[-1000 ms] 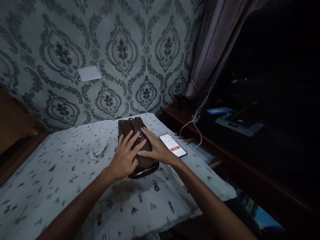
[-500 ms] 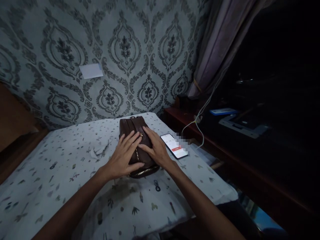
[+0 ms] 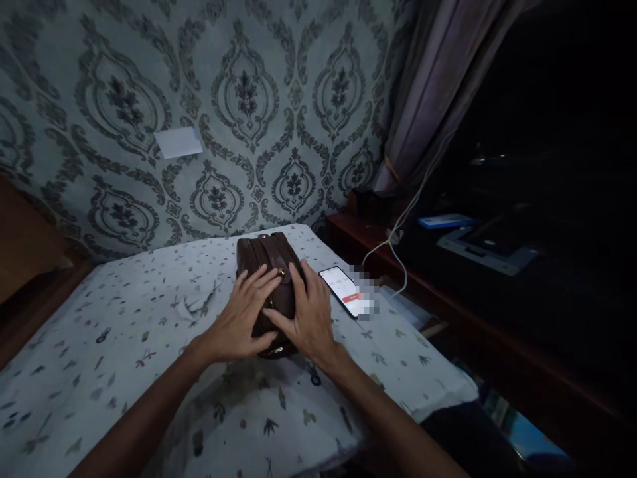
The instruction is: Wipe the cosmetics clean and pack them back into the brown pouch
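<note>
A dark brown bag (image 3: 283,299) with gold-coloured zips and a small round metal piece lies on a white patterned cloth (image 3: 124,318). My left hand (image 3: 242,317) rests on the bag's left side, fingers spread over its top. On the right side lies my right hand (image 3: 309,311), its fingers stretched forward and its thumb reaching across the bag towards my left hand. Both palms hide part of the bag. To the right of it is a phone (image 3: 343,285) with a lit screen, partly blurred out.
A crumpled pale scrap (image 3: 196,304) lies left of the bag. Behind stands a patterned wall with a white card (image 3: 178,143). At the right are a dark red wooden ledge (image 3: 358,231), white cables (image 3: 405,216) and a curtain (image 3: 423,86).
My right hand has shifted from the bag's top to its right side, its fingers now pointing more forward. My left hand has barely moved. The view has shifted slightly.
</note>
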`<state>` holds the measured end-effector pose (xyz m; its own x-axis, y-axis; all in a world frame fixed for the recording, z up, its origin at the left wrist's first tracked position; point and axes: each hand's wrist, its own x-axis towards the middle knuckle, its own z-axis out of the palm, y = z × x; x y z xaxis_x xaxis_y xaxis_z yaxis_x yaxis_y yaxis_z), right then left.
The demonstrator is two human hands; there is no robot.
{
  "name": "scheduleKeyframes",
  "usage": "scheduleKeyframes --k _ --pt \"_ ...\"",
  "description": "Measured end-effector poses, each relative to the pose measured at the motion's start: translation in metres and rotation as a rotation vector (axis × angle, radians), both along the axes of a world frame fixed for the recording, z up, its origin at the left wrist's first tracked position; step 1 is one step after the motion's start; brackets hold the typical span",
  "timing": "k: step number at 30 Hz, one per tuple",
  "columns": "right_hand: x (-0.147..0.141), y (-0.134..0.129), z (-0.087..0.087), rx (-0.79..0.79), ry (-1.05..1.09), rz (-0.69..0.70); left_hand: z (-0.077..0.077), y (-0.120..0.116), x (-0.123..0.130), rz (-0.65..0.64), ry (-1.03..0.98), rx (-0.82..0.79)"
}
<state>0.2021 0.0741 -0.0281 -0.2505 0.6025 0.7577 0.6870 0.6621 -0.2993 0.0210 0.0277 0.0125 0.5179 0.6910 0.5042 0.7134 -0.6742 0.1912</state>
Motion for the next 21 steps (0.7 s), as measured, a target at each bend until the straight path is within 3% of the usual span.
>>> scheduleKeyframes --k 3,5,7,9,10,11,14,17,21 --pt "-0.003 -0.002 0.001 -0.002 0.0 -0.013 0.012 0.004 -0.017 -0.096 -0.149 -0.131" --pt "-0.005 -0.003 0.002 -0.015 -0.008 -0.019 0.019 0.02 -0.029 -0.047 -0.383 -0.207" --pt "-0.006 -0.005 0.004 -0.022 -0.017 -0.023 0.022 0.048 -0.041 0.139 -0.652 -0.235" --pt "-0.007 -0.006 0.006 -0.022 -0.02 -0.023 0.021 0.086 -0.051 0.402 -0.809 -0.321" --pt "-0.007 -0.006 0.006 -0.021 -0.017 -0.022 0.019 0.105 -0.056 0.536 -0.838 -0.426" --pt "-0.007 -0.006 0.007 -0.021 -0.012 -0.02 0.016 0.124 -0.061 0.584 -0.833 -0.505" --pt "-0.008 -0.006 0.007 -0.022 0.003 -0.022 0.008 0.166 -0.074 0.62 -0.803 -0.744" --pt "-0.009 -0.005 0.007 -0.02 -0.002 -0.027 0.004 0.188 -0.085 0.6 -0.782 -0.917" --pt "-0.011 -0.005 0.007 -0.016 0.002 -0.023 0.002 0.204 -0.092 0.578 -0.766 -1.01"
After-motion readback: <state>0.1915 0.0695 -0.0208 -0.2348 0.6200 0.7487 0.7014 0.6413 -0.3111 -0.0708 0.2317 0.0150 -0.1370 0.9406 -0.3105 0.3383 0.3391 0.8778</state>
